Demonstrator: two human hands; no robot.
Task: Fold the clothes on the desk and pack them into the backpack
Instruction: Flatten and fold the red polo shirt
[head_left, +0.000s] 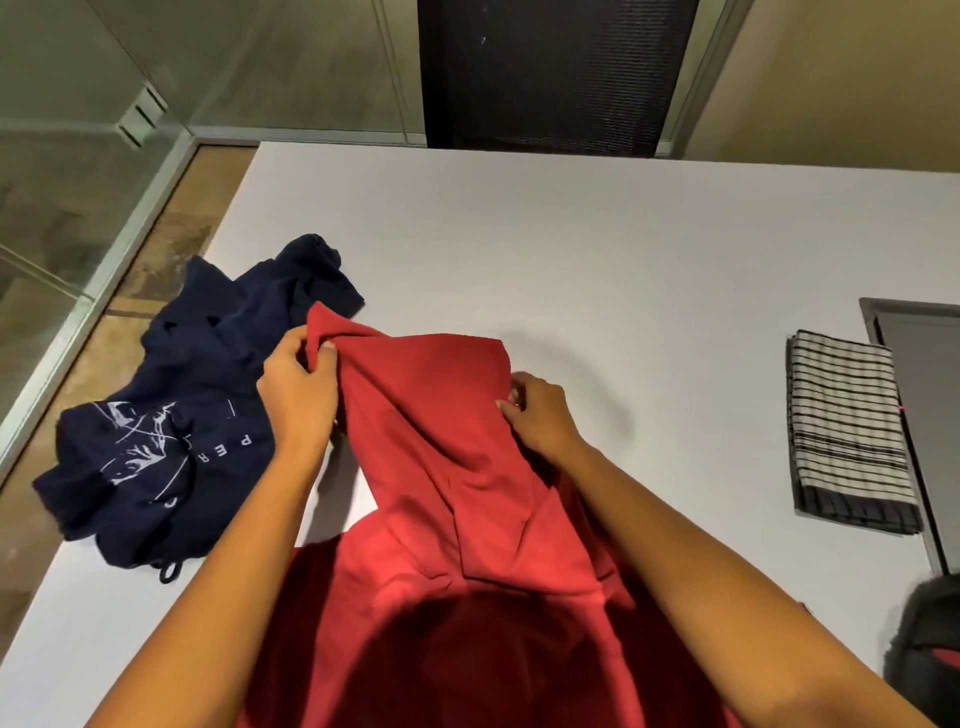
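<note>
**Red hoodie held up by both hands**

On the white desk (597, 249) we see a crumpled navy garment (182, 415) at left. Our left hand (298, 395) pinches the red hoodie (441, 493) at its hood's edge; our right hand (540, 415) grips the hood's other side. A folded striped cloth (847, 431) lies right, and a dark backpack (924, 639) sits at the edge.

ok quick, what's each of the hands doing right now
Left hand: closed, pinching a raised edge of the red hoodie.
Right hand: closed on the hoodie's other side, gripping the fabric.
</note>
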